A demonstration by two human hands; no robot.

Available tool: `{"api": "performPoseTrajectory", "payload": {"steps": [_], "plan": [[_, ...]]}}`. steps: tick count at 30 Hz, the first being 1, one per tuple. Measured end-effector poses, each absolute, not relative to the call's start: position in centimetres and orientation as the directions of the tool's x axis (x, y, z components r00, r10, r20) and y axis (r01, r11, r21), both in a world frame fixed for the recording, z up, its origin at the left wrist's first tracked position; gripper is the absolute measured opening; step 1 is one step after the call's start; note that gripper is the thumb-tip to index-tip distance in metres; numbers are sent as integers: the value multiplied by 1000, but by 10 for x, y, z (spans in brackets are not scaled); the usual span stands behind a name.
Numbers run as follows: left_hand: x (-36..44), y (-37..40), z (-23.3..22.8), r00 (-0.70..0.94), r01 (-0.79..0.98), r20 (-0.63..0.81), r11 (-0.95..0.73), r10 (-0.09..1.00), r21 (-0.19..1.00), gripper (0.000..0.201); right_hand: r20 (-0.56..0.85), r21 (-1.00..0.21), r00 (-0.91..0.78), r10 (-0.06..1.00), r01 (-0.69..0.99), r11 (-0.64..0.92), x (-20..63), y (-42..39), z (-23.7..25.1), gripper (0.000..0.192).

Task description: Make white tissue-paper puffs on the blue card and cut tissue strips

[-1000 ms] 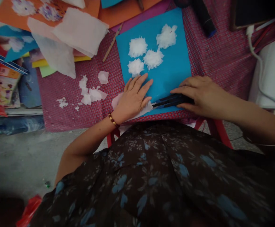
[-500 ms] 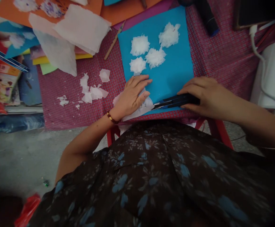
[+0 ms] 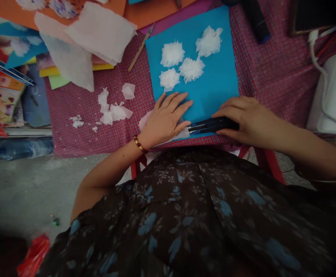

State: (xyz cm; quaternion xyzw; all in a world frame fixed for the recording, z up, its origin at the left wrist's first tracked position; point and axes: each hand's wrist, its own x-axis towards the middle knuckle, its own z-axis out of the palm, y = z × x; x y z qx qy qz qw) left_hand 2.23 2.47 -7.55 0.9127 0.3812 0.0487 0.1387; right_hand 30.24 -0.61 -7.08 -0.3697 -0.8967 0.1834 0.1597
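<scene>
My right hand (image 3: 244,117) is wrapped round a black and dark blue stapler (image 3: 214,125) near the table's front edge. The stapler's front end points left and meets a white tissue paper piece (image 3: 182,134). Over that tissue lies my left hand (image 3: 168,117), palm down with fingers spread and the thumb by the stapler's tip, covering most of the paper. Beneath both is a blue paper sheet (image 3: 214,90). It carries several fluffy white tissue clumps (image 3: 191,69) on its upper part.
Torn tissue scraps (image 3: 117,112) lie on the checked tablecloth (image 3: 78,144) to the left. A pencil (image 3: 141,48) rests beside the blue sheet. Larger tissue sheets (image 3: 104,32) cover coloured papers behind. At right are a black cylindrical object (image 3: 256,21) and a white cable (image 3: 319,69).
The stapler and my right hand have shifted slightly left. My left hand has moved a little right, with its fingers spread wider and its thumb now at the stapler's tip.
</scene>
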Motion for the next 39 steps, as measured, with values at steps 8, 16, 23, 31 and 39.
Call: {"api": "performPoseTrajectory", "payload": {"steps": [8, 16, 23, 31, 39], "plan": [[15, 34, -78, 644, 683, 33, -594, 764, 424, 55, 155, -459, -671, 725, 601, 654, 309, -14, -71, 25], [2, 25, -37, 676, 580, -12, -522, 736, 625, 34, 173, -454, -657, 733, 608, 652, 309, -12, -72, 27], [16, 19, -47, 749, 595, -151, -554, 645, 582, 9, 186, -411, -659, 729, 622, 667, 309, -13, -72, 27], [11, 25, -46, 725, 575, -163, -458, 670, 678, 14, 175, -419, -658, 732, 623, 660, 307, -11, -72, 28], [6, 13, -60, 746, 600, -7, -666, 666, 444, 23, 180, -413, -681, 710, 603, 683, 304, -9, -71, 26]]}}
